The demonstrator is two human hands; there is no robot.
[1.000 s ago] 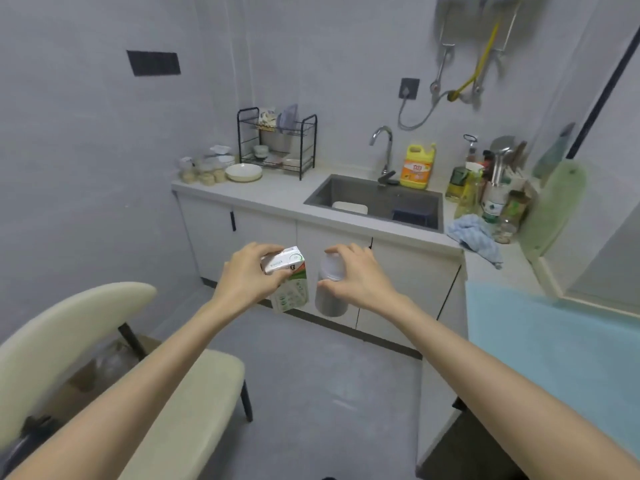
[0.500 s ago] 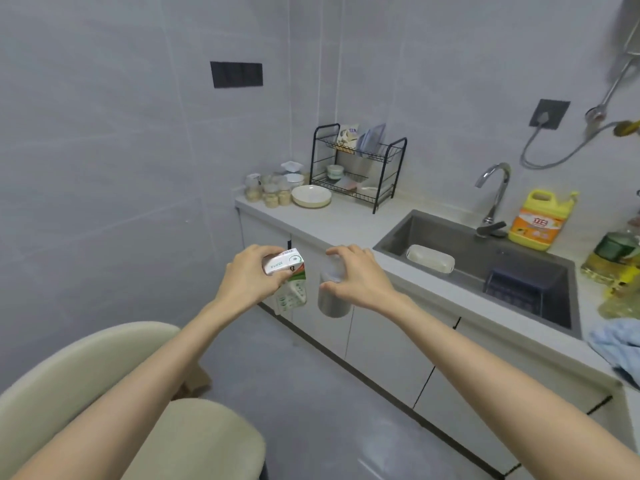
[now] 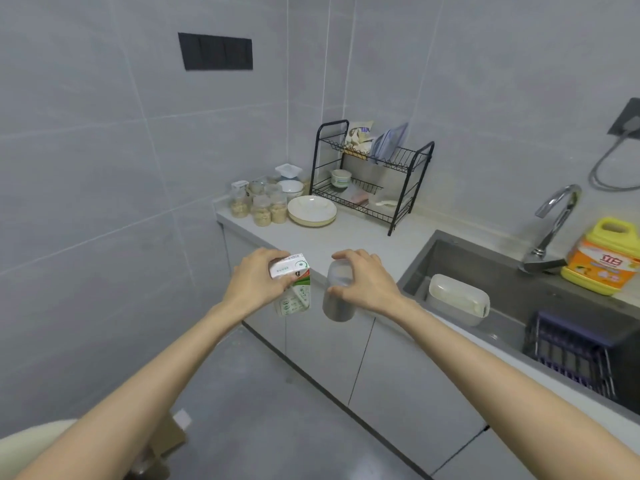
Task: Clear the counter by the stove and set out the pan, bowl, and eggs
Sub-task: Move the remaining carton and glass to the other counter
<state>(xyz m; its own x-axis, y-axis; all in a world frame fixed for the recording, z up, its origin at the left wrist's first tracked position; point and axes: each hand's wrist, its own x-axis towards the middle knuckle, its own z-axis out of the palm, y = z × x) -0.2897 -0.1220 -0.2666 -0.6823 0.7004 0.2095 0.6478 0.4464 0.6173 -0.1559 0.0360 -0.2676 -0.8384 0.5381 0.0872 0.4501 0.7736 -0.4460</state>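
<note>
My left hand (image 3: 256, 280) grips a white and green carton (image 3: 293, 289) by its top, held in the air just before the counter's front edge. My right hand (image 3: 367, 278) holds a translucent plastic jar (image 3: 337, 297) with dark contents from above by its lid. Both hang side by side, a little apart, over the floor in front of the grey counter (image 3: 374, 237). A stack of cream plates (image 3: 311, 211) and a white bowl (image 3: 291, 188) sit at the counter's far left end. No pan, eggs or stove are in view.
A black two-tier dish rack (image 3: 374, 174) stands behind the plates, with several small jars (image 3: 263, 209) to their left. The sink (image 3: 519, 299) holds a white lidded container (image 3: 457, 299) and a dark basket (image 3: 571, 355). A yellow detergent bottle (image 3: 602, 258) stands by the tap (image 3: 554, 223). A cream chair (image 3: 31, 441) is at lower left.
The view has swung left and closer to the counter: the stove-side corner and blue surface left the frame. Both hands keep the carton and jar, now nearer the counter's left end.
</note>
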